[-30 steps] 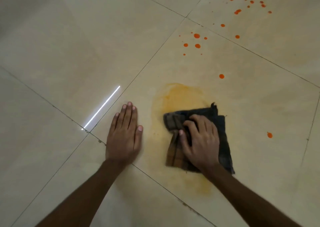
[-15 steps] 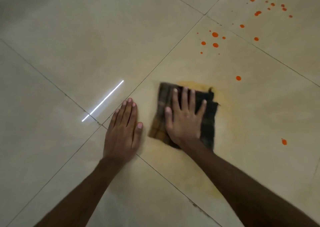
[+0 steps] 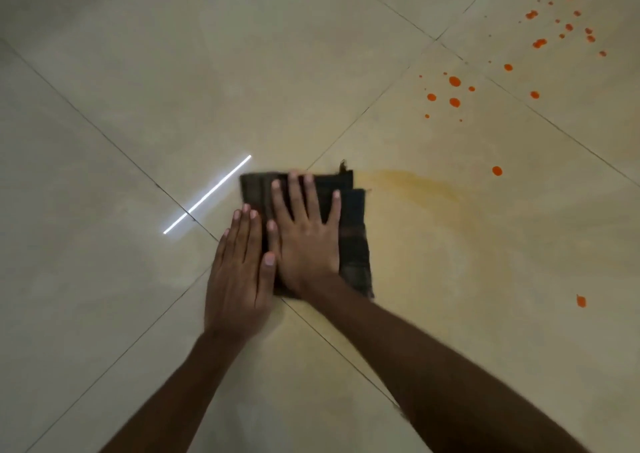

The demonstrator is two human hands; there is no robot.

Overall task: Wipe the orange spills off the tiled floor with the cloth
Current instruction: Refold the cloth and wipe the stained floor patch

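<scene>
— Beige tiled floor (image 3: 104, 106), with the cloth (image 3: 351, 245) lying over the tile joints just left of a yellow smear (image 3: 415, 182). What could go wrong?

— The right hand (image 3: 304, 238) presses it flat, fingers spread. The left hand (image 3: 239, 279) lies flat beside it, fingers together, thumb at its edge. A soaked cloth would likely spread that film wider, and the orange drops (image 3: 454, 81) sit well apart, unwiped.

— Which way does it point?

— It's folded near square, and the hands hide any long axis. Its frayed corner points away from the person.

The cloth (image 3: 351, 245) is dark brown, faintly checked. The floor tiles (image 3: 138, 72) are beige, with orange drops (image 3: 454, 81) at two o'clock from the cloth and a pale yellow smear (image 3: 415, 182) at three.
</scene>
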